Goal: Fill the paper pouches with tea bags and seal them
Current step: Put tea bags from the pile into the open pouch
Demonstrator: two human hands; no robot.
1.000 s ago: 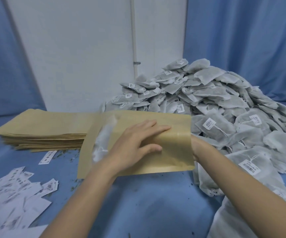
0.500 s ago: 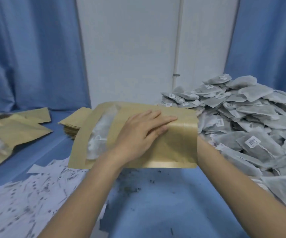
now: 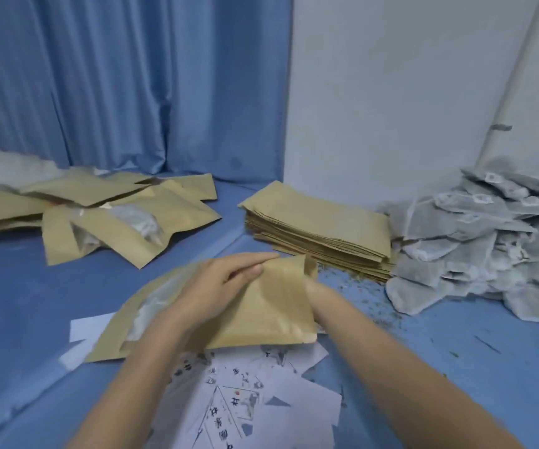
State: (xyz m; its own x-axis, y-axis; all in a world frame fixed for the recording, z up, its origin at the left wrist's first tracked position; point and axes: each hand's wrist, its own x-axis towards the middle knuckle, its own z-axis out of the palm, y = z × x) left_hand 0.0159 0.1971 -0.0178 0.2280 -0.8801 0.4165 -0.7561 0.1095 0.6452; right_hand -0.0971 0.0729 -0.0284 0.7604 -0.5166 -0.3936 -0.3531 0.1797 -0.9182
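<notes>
Blue table [image 3: 456, 367] fills the view, blue curtain [image 3: 116, 82] and a white wall [image 3: 407, 76] behind it. The landmark here is the neat stack of empty pouches [image 3: 320, 228], flat brown paper, at the back of the table against the wall.

Right of that stack, touching its edge, a big grey heap of tea bags [image 3: 475, 241] spills toward the table's right side. Left of the stack, well apart, a loose pile of filled pouches [image 3: 116, 218] lies fanned out, clear windows showing white contents. Nearer the camera than the stack, white printed slips [image 3: 255, 400] are scattered over the table, and dark tea crumbs [image 3: 359, 286] speckle the cloth just in front of the stack.

And here is the action: the pouch in hand [image 3: 261, 319], just in front of the stack, above the slips, its window end pointing left. The left hand [image 3: 210, 293] lies over its top face, fingers curled and thumb pinching the upper edge. The right hand [image 3: 318, 293] is mostly hidden behind the pouch's right end; I cannot tell how its fingers lie.
</notes>
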